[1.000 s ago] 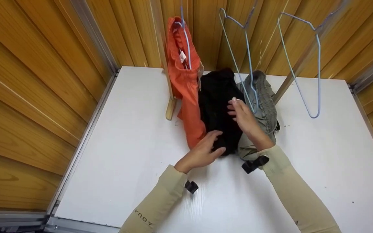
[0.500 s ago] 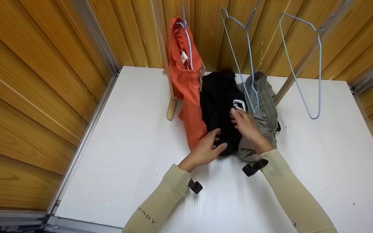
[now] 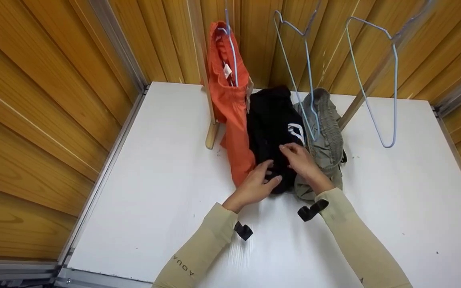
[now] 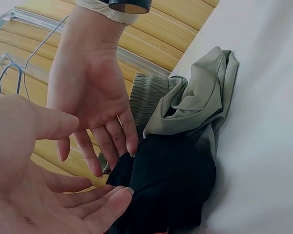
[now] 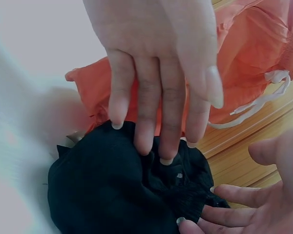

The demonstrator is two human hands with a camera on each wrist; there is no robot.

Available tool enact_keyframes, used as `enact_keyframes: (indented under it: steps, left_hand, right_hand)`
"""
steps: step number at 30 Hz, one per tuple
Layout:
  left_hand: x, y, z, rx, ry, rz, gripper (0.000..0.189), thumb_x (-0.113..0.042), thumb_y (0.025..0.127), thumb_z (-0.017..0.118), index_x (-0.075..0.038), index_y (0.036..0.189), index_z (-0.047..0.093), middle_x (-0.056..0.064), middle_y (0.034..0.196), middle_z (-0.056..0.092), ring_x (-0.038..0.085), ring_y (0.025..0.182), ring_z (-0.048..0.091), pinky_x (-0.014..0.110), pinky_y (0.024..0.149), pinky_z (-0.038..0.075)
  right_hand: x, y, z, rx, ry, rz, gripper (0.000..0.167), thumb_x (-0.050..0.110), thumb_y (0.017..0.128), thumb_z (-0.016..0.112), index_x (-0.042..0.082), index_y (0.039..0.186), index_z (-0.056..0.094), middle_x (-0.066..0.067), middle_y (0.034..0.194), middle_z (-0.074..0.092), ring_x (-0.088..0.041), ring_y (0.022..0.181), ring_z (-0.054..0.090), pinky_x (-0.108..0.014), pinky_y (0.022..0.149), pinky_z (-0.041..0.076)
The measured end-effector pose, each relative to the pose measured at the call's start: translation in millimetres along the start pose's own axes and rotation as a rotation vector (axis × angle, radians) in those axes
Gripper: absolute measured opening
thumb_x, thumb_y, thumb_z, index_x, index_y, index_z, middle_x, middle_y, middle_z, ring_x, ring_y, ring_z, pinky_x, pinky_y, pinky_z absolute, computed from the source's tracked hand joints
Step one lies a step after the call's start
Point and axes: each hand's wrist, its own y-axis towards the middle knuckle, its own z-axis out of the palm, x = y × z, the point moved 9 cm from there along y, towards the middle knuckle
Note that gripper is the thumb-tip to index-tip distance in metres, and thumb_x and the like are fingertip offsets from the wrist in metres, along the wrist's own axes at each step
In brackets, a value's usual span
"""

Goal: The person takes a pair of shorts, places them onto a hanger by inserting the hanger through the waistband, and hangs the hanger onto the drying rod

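Note:
A crumpled black garment [image 3: 270, 124] with a white print [image 3: 295, 132] lies on the white table. My left hand [image 3: 252, 188] is at its near left edge, fingers relaxed and thumb apart; its fingertips are at the black cloth. Over the garment's near right part is my right hand [image 3: 302, 162], its fingers loosely bent. In the left wrist view the right hand's fingers [image 4: 105, 141] hang loosely downward near the cloth. The right wrist view shows the left hand's fingertips over the black garment [image 5: 117, 185], with gathered fabric beside them. Neither hand visibly grips anything.
Orange pants [image 3: 234, 120] hang from a hanger on the left, touching the black garment. Grey-green pants [image 3: 324, 132] with an elastic waistband lie to the right. Two bare wire hangers [image 3: 310, 76] hang above, beside wooden posts [image 3: 360, 98]. Wood-panelled walls [image 3: 46, 100] enclose the table [image 3: 142, 192].
My right hand has moved down the black garment, towards me, uncovering the white print. The left hand has shifted only slightly to the right.

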Motion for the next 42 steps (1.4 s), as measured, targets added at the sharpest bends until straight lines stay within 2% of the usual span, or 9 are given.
enact_keyframes:
  steps: [6, 12, 16, 24, 30, 35, 39, 42]
  left_hand:
    - [-0.3, 1.6, 2.1, 0.003, -0.014, -0.003, 0.062, -0.039, 0.099, 0.051, -0.007, 0.149, 0.032, 0.009, 0.145, 0.047, 0.021, 0.126, 0.054, 0.034, 0.099, 0.048]
    - [2.1, 4.4, 3.6, -0.004, -0.059, -0.044, 0.065, -0.040, 0.098, 0.051, -0.007, 0.150, 0.030, 0.008, 0.145, 0.047, 0.020, 0.126, 0.054, 0.034, 0.099, 0.048]
    - [2.9, 7.2, 1.2, -0.038, -0.090, -0.058, 0.064, -0.039, 0.098, 0.052, -0.006, 0.149, 0.031, 0.008, 0.141, 0.050, 0.019, 0.123, 0.056, 0.033, 0.095, 0.050]
    - [2.4, 11.9, -7.0, -0.115, -0.097, -0.073, 0.060, -0.039, 0.098, 0.051, -0.005, 0.146, 0.036, 0.008, 0.134, 0.050, 0.018, 0.113, 0.060, 0.029, 0.087, 0.052]
    - [2.3, 13.8, -10.8, -0.158, -0.099, -0.116, 0.058, -0.040, 0.099, 0.050, -0.007, 0.145, 0.037, 0.008, 0.135, 0.049, 0.019, 0.112, 0.059, 0.032, 0.089, 0.051]
    - [4.6, 17.4, -12.6, -0.174, -0.157, -0.168, 0.058, -0.044, 0.099, 0.046, -0.010, 0.145, 0.038, 0.006, 0.127, 0.054, 0.016, 0.105, 0.060, 0.034, 0.088, 0.050]
    - [5.1, 21.6, -12.6, -0.176, -0.224, -0.176, 0.058, -0.045, 0.100, 0.045, -0.009, 0.145, 0.037, 0.004, 0.114, 0.060, 0.014, 0.094, 0.064, 0.032, 0.083, 0.051]
    - [5.9, 23.7, -12.1, -0.177, -0.265, -0.171, 0.058, -0.044, 0.099, 0.047, -0.009, 0.145, 0.036, 0.004, 0.109, 0.062, 0.015, 0.090, 0.066, 0.030, 0.081, 0.052]
  right_hand:
    - [3, -2.7, 2, -0.008, 0.026, -0.019, 0.053, 0.040, 0.102, 0.042, 0.002, 0.139, 0.044, -0.020, 0.141, 0.048, -0.037, 0.124, 0.049, -0.048, 0.099, 0.045]
    - [12, -6.9, 4, -0.020, 0.056, -0.060, 0.048, 0.034, 0.103, 0.043, 0.001, 0.137, 0.045, -0.021, 0.140, 0.049, -0.037, 0.125, 0.049, -0.050, 0.098, 0.045]
    - [19, -10.4, 4, -0.029, 0.032, -0.097, 0.047, 0.032, 0.103, 0.043, 0.000, 0.138, 0.044, -0.021, 0.139, 0.050, -0.035, 0.124, 0.051, -0.048, 0.093, 0.047]
    - [22, -16.1, 0, -0.039, 0.033, -0.101, 0.050, 0.035, 0.103, 0.042, 0.000, 0.139, 0.042, -0.020, 0.140, 0.050, -0.032, 0.125, 0.051, -0.039, 0.089, 0.047]
    - [27, -21.1, 0, -0.057, 0.030, -0.116, 0.050, 0.035, 0.102, 0.044, 0.002, 0.139, 0.044, -0.018, 0.139, 0.053, -0.029, 0.123, 0.053, -0.030, 0.084, 0.045]
    - [33, -26.8, 2, -0.068, 0.003, -0.151, 0.050, 0.035, 0.102, 0.046, 0.002, 0.140, 0.043, -0.021, 0.133, 0.058, -0.031, 0.122, 0.054, -0.038, 0.092, 0.045]
    - [39, -32.3, 5, -0.076, -0.008, -0.188, 0.048, 0.032, 0.102, 0.047, 0.002, 0.139, 0.044, -0.023, 0.125, 0.062, -0.032, 0.121, 0.055, -0.044, 0.100, 0.042]
    - [42, -36.3, 6, -0.082, -0.017, -0.201, 0.047, 0.032, 0.102, 0.047, 0.003, 0.138, 0.045, -0.021, 0.119, 0.066, -0.030, 0.117, 0.058, -0.043, 0.100, 0.042]
